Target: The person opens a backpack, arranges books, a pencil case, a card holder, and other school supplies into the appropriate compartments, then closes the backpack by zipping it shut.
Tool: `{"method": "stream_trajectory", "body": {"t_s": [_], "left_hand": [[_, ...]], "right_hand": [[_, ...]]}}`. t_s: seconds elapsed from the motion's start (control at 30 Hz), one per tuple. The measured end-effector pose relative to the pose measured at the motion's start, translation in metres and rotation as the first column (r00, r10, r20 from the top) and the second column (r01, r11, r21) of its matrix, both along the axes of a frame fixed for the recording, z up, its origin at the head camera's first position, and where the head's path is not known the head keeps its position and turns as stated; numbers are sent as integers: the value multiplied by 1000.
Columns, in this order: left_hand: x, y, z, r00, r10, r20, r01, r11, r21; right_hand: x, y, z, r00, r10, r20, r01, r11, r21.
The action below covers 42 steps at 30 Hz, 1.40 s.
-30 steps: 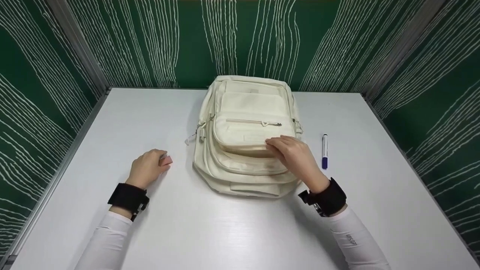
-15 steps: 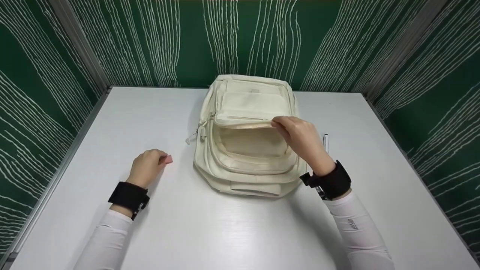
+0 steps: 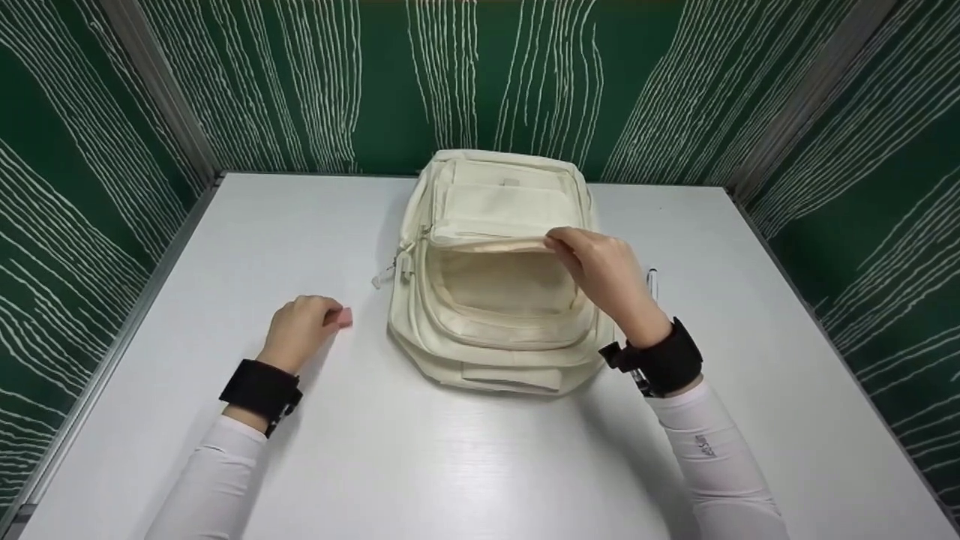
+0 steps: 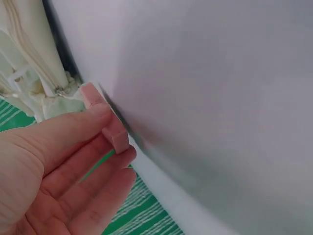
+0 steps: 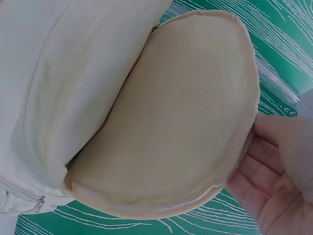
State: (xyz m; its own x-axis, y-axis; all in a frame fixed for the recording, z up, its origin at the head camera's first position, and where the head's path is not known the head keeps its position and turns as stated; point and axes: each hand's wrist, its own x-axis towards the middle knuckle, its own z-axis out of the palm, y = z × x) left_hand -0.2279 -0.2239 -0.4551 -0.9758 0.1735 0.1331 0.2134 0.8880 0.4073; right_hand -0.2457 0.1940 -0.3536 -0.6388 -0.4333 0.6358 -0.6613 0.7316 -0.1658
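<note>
A cream backpack [image 3: 510, 367] lies on the white table, its front pocket gaping. My right hand [image 3: 600, 270] pinches the edge of the pocket flap [image 5: 181, 112] and holds it raised; in the right wrist view the flap's pale lining faces the camera. Left of the backpack, my left hand [image 3: 301, 330] pinches a small pink block, which looks like an eraser [image 4: 116, 129], between thumb and fingers, close over the table. In the left wrist view a side of the backpack shows beyond the block.
A marker pen [image 3: 652, 281] lies right of the backpack, partly hidden behind my right hand and wrist. The white table [image 3: 450, 465] is bounded by green walls [image 3: 382, 82] with white streaks at the back and sides.
My right hand has lifted the pocket flap up and back, so the pocket gapes wider. My left hand, with the pink eraser, has shifted slightly to the right.
</note>
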Motion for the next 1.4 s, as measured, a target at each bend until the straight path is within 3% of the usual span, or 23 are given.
{"method": "stream_trajectory", "body": {"t_s": [0.13,0.27,0.47,0.7,0.93,1.17,1.4], "left_hand": [[-2,11,10,999,-29,-28,29,1000,6],[-5,27,23,992,-72,-104,74,997,12],[-13,62,45,964,-158,-215,170,985,38],[-20,97,62,937,-226,-265,251,966,62],[-30,128,61,921,-284,-266,302,953,29],[-38,152,57,928,-284,-241,292,957,-4],[-45,168,53,906,-315,-284,327,945,-6]], "right_hand": [[0,1,-1,1000,-1,3,1,1000,-1],[0,1,-1,1000,0,10,0,1000,0],[2,1,0,999,-23,32,23,1000,-3],[1,-1,0,999,-19,50,19,1000,-9],[1,-1,-1,999,-28,46,29,999,-16],[2,-1,-2,999,-25,23,26,999,-34],[2,-1,-4,999,-25,30,26,999,-27]]}}
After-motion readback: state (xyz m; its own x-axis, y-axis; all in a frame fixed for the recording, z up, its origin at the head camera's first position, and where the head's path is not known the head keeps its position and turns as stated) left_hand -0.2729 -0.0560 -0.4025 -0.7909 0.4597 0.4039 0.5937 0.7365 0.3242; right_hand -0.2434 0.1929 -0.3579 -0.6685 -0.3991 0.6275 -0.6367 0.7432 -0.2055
